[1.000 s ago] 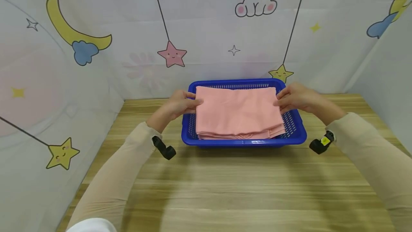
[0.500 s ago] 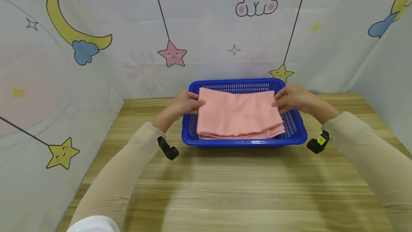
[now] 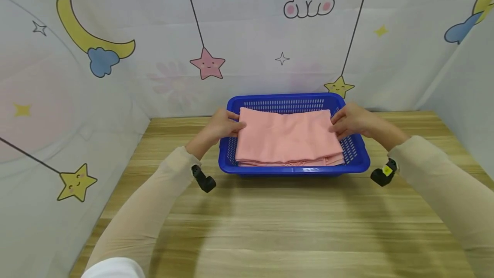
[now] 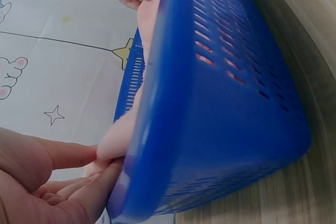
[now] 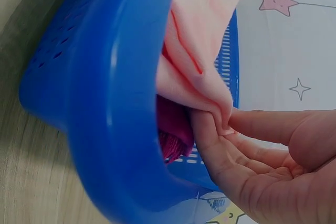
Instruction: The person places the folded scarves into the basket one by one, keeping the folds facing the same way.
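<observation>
A folded pink cloth (image 3: 287,136) lies in layers inside a blue plastic basket (image 3: 270,170) with slotted walls. My left hand (image 3: 221,124) pinches the cloth's left edge, thumb on top and fingers beneath, as the left wrist view shows close to the basket rim (image 4: 157,103). At the opposite end, my right hand (image 3: 354,121) pinches the right edge between thumb and fingers. Under the pink folds (image 5: 197,77) in the right wrist view, a magenta fringed cloth (image 5: 176,124) shows in the basket; most of it is hidden.
The basket stands on a wood-grain table (image 3: 293,226), near its back edge. Behind and to the sides hangs a white curtain (image 3: 247,33) printed with stars, moons and a bear. Each wrist carries a small black camera (image 3: 203,179).
The pink cloth's back edge has come slightly lower and toward me, showing more of the basket's back wall. My left hand has shifted a little to the right. Both hands keep their hold.
</observation>
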`<move>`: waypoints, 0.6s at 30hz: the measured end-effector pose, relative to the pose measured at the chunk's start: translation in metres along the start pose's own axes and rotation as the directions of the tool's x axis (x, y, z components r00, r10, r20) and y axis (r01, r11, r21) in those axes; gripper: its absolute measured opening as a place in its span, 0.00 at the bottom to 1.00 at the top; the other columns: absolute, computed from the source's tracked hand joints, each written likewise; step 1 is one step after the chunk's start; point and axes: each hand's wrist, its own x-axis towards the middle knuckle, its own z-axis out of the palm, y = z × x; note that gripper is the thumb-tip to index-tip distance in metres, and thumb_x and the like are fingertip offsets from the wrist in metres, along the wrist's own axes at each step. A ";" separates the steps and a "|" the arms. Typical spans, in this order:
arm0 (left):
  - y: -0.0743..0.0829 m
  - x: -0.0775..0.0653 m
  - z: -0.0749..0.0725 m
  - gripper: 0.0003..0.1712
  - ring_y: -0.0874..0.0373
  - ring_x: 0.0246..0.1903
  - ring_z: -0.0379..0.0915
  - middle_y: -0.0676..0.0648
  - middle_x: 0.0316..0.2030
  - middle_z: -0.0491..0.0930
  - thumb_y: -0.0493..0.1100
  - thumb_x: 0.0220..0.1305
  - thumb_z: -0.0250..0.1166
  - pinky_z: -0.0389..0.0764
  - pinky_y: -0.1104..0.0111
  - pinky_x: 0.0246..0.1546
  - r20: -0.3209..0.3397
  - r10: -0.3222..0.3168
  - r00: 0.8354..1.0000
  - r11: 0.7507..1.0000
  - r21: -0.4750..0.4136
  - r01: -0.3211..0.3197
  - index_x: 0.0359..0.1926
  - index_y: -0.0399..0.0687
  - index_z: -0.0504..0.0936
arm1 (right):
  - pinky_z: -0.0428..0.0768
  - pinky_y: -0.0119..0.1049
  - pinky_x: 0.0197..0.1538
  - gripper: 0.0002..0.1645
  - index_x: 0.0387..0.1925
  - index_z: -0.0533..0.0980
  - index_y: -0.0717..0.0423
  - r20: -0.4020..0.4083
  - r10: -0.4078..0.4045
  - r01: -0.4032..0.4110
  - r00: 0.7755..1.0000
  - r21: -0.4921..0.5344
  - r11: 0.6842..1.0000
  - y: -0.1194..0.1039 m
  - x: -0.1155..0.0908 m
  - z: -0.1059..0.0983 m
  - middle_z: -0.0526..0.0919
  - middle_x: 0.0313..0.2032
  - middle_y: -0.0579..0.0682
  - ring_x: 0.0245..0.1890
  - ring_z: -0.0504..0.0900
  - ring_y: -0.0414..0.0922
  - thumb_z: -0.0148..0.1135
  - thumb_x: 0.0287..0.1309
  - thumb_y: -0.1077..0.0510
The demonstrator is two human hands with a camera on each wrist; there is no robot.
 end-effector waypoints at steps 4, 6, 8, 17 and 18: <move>0.001 -0.004 -0.001 0.26 0.41 0.47 0.82 0.28 0.51 0.80 0.33 0.68 0.63 0.85 0.62 0.42 -0.004 0.008 1.000 0.999 0.036 -0.008 0.63 0.23 0.70 | 0.85 0.47 0.43 0.29 0.58 0.63 0.87 0.002 -0.004 0.004 1.000 -0.004 1.000 0.001 -0.003 0.001 0.81 0.44 0.72 0.34 0.86 0.50 0.61 0.66 0.69; 0.001 -0.006 -0.001 0.26 0.40 0.46 0.82 0.28 0.51 0.80 0.32 0.68 0.63 0.85 0.62 0.42 0.000 0.016 1.000 0.999 0.049 -0.015 0.63 0.22 0.70 | 0.85 0.48 0.42 0.28 0.58 0.64 0.88 0.002 -0.012 0.012 1.000 -0.006 1.000 0.001 -0.005 0.001 0.81 0.43 0.71 0.34 0.86 0.51 0.61 0.66 0.69; 0.000 -0.007 -0.003 0.25 0.41 0.46 0.83 0.28 0.51 0.80 0.33 0.69 0.63 0.84 0.62 0.42 0.001 0.029 1.000 0.997 0.068 -0.029 0.62 0.23 0.71 | 0.86 0.47 0.41 0.27 0.56 0.65 0.88 -0.009 -0.018 0.018 1.000 -0.020 1.000 0.002 -0.006 0.000 0.82 0.41 0.70 0.32 0.87 0.51 0.61 0.65 0.69; -0.002 -0.013 -0.014 0.20 0.42 0.45 0.83 0.30 0.50 0.81 0.35 0.72 0.60 0.84 0.62 0.44 -0.078 0.099 0.992 0.995 0.040 -0.096 0.58 0.24 0.75 | 0.86 0.45 0.39 0.23 0.53 0.69 0.85 -0.071 -0.081 0.078 0.994 -0.051 0.996 0.006 -0.016 -0.007 0.82 0.39 0.70 0.33 0.86 0.54 0.60 0.67 0.66; -0.003 -0.013 -0.015 0.20 0.42 0.45 0.83 0.30 0.49 0.81 0.35 0.72 0.61 0.84 0.62 0.44 -0.086 0.105 0.991 0.994 0.024 -0.103 0.58 0.25 0.75 | 0.86 0.45 0.39 0.23 0.53 0.69 0.85 -0.075 -0.094 0.091 0.993 -0.048 0.995 0.007 -0.017 -0.007 0.82 0.39 0.70 0.33 0.86 0.55 0.60 0.68 0.66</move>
